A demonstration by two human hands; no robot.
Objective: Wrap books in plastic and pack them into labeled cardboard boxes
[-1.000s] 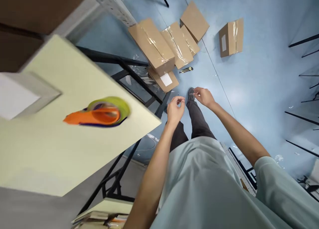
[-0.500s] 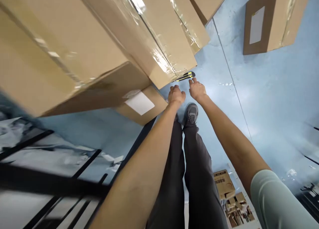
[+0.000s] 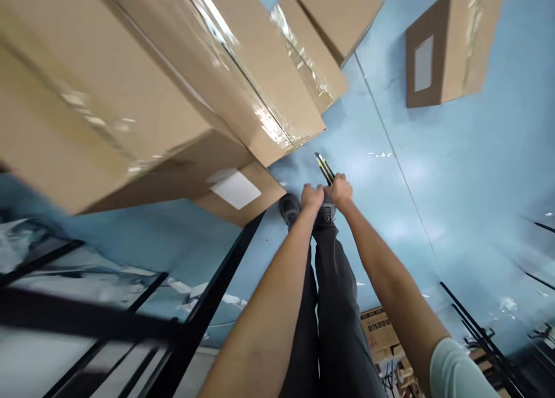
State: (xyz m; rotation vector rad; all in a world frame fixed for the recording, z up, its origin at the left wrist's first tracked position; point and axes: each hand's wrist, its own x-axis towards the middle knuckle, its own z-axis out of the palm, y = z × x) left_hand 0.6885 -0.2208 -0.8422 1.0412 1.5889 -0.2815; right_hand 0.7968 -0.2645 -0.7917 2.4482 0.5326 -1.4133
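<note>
My right hand [image 3: 341, 191] is closed round a black-and-yellow utility knife [image 3: 324, 167], whose tip points up and away from me over the blue floor. My left hand [image 3: 311, 197] is closed too, right beside the right hand and touching the knife's near end. Both arms reach straight out above my dark trousers and grey shoes [image 3: 289, 208]. A stack of taped cardboard boxes [image 3: 182, 92] looms just left of the hands.
A small box with a white label [image 3: 237, 191] lies under the stack. One separate labelled box [image 3: 451, 45] stands on the floor at the upper right. A black metal frame [image 3: 186, 328] crosses the lower left. Black rack legs [image 3: 485, 328] and a printed carton [image 3: 378, 328] sit at the lower right.
The knife lay on the floor by the boxes half a second ago; now it is off the floor in my right hand. Both hands have drawn back toward my feet.
</note>
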